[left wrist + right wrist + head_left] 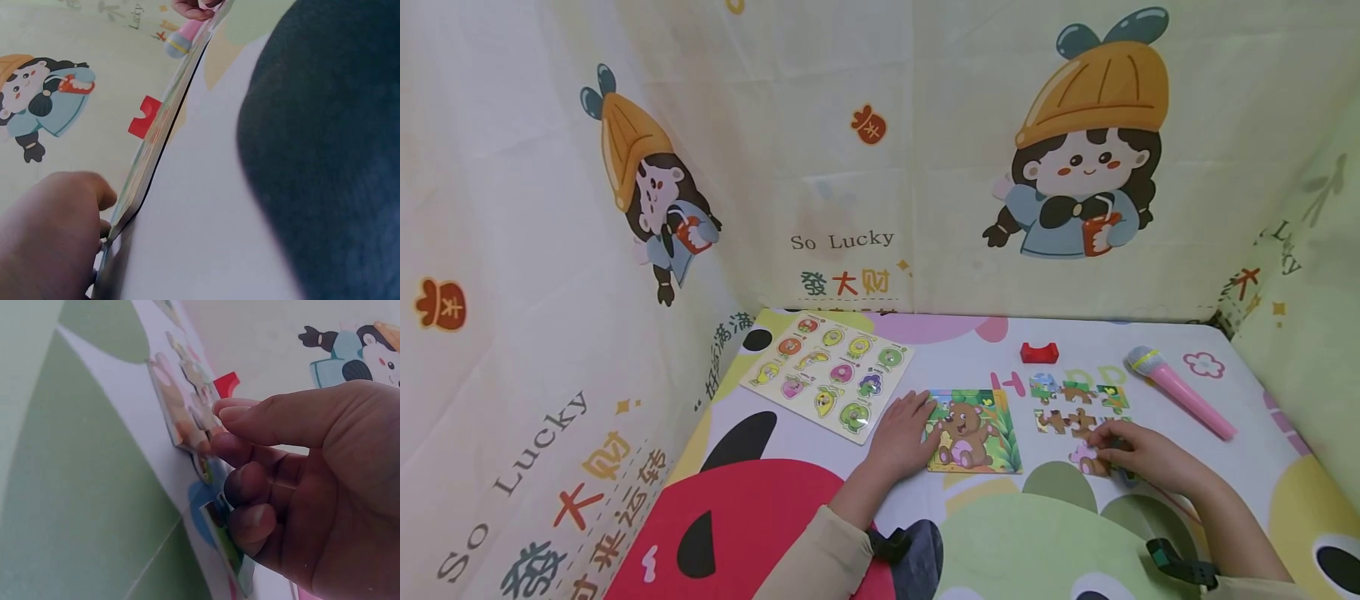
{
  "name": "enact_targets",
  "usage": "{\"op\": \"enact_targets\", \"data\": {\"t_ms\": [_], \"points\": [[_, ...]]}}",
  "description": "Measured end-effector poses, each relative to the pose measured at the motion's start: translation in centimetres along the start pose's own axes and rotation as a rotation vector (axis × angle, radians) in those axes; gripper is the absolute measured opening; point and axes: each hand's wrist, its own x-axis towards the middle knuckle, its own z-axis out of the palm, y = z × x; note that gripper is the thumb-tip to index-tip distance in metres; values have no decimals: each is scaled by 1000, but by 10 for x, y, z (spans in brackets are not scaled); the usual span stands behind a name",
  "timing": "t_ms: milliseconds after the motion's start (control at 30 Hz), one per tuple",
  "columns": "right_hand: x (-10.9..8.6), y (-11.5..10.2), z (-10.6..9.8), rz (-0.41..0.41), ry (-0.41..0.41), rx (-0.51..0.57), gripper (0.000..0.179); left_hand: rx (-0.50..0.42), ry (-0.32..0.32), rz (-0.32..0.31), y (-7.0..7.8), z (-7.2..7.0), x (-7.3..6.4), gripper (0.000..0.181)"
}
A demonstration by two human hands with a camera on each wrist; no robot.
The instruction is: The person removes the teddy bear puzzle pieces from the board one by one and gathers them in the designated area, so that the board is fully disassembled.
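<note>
My left hand [901, 437] rests along the left edge of a square bear puzzle board [973, 433], with fingertips and thumb at its edge. In the left wrist view the board [156, 147] shows edge-on beside that hand [56, 231]. Right of the board, loose jigsaw pieces [1078, 392] lie in rough rows. My right hand [1138, 454] reaches over the lower rows, fingers bent. In the right wrist view its thumb and index fingertip meet close by a pink and brown piece [178, 406]; I cannot tell whether they pinch one. A green piece [222, 540] lies under the other fingers.
A fruit picture board [829, 375] lies at the back left. A small red block [1040, 353] sits behind the pieces, and a pink toy microphone [1187, 396] lies at the right. Printed cloth walls [940, 283] rise behind and beside the table.
</note>
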Motion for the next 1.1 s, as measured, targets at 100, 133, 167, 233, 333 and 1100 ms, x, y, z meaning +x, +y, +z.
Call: {"op": "enact_targets", "data": {"t_ms": [100, 133, 167, 233, 333, 1100], "points": [[-1, -2, -2, 0, 3, -13, 23, -8, 10, 8, -1, 0, 1, 54], [-1, -3, -2, 4, 6, -13, 24, -8, 13, 12, -1, 0, 1, 53], [-1, -4, -3, 8, 7, -13, 24, -6, 13, 16, -1, -1, 1, 53], [0, -6, -4, 7, 6, -2, 26, -3, 12, 22, -1, -1, 1, 53], [2, -12, -3, 6, -5, 31, 27, -5, 9, 26, -2, -2, 1, 53], [59, -98, 49, -189, -67, 33, 21, -52, 12, 23, -2, -3, -1, 53]]}}
